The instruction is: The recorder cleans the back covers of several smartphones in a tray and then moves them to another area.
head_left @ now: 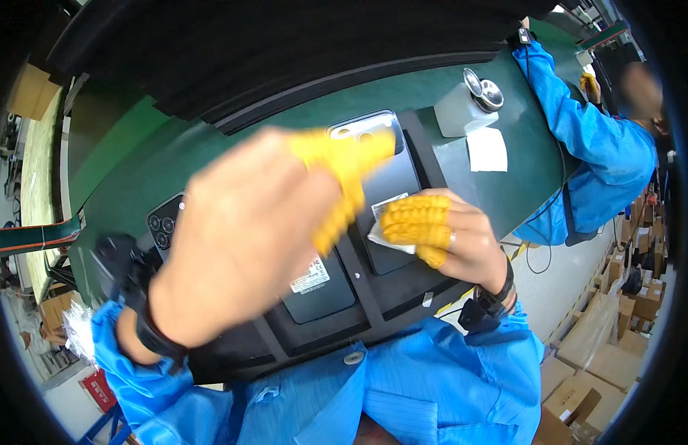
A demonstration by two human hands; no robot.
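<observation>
A black compartmented tray (273, 343) lies in front of me, holding dark phone-shaped devices. My right hand (451, 230), in yellow finger cots, has its fingers closed on a white wipe (392, 242). It presses the wipe against the right-hand device (398, 178), next to a white label. Over the middle of the tray is my left hand (247, 222), also in yellow finger cots and smeared by motion. Its fingertips overlap the upper end of the same device; whether they grip anything is unclear. Under that hand lies the middle device (322, 300), partly hidden, with a white label.
On the green table (388, 85), a translucent square dispenser (462, 110) with a raised metal lid stands beyond the tray, beside white paper (488, 150). A device with round camera lenses (162, 226) shows at left. A co-worker in blue (600, 152) sits at right; cardboard boxes (581, 397) stand beyond.
</observation>
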